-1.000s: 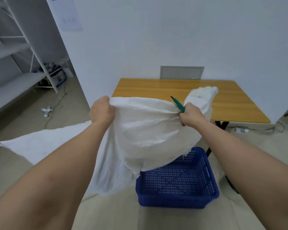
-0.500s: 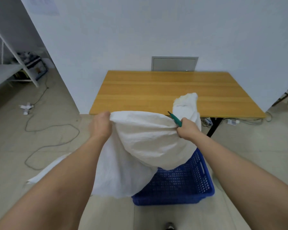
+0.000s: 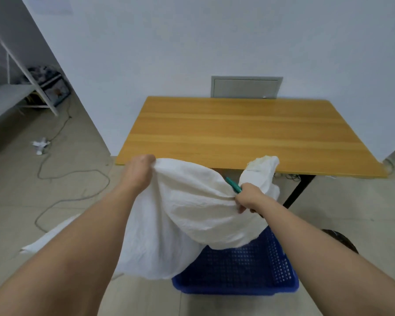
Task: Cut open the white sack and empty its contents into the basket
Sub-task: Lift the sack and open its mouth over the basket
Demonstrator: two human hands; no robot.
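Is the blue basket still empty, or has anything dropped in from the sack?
Empty where visible: the basket's perforated floor shows bare blue. The white sack hangs over its far-left part, so that area cannot be told.

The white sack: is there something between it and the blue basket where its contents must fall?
Nothing visible stands between them. The white sack, gripped by the left hand and the right hand, hangs directly over the blue basket, hiding its far left part. The basket's visible floor looks empty.

From here the white sack point(image 3: 192, 215) hides the blue basket's point(image 3: 249, 270) upper left; my right hand point(image 3: 249, 198) covers most of the green tool point(image 3: 233, 184).
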